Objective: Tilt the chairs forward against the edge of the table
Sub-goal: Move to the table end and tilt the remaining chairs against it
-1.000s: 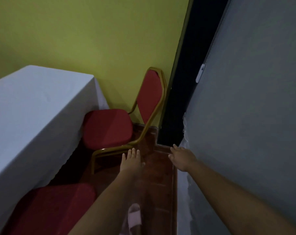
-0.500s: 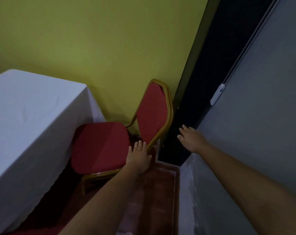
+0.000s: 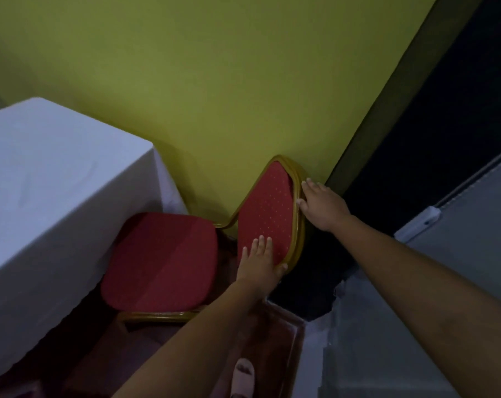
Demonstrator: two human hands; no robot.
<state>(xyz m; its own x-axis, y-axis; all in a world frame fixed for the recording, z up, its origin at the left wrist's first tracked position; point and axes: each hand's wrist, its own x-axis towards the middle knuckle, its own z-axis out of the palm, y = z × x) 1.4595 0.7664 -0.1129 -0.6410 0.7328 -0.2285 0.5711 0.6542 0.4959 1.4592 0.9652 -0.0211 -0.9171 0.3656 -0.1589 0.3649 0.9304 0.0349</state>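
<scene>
- The chair [image 3: 163,262] stands at 12 o'clock from me, seat facing the bench [image 3: 42,196] at 9 o'clock, backrest near the yellow wall [image 3: 214,81].
- My left hand [image 3: 259,262] lies flat and spread on the backrest's lower pad, thumb hooked round the frame.
- My right hand [image 3: 322,206] rests open on the upper frame edge, not yet gripping.
- The metal frame looks stiff and fairly light; I judge the top rail the best hold for tipping.

1 red chair [image 3: 168,262], 1 white-clothed table [image 3: 51,191], 2 hands, 1 sandalled foot [image 3: 243,376].
</scene>
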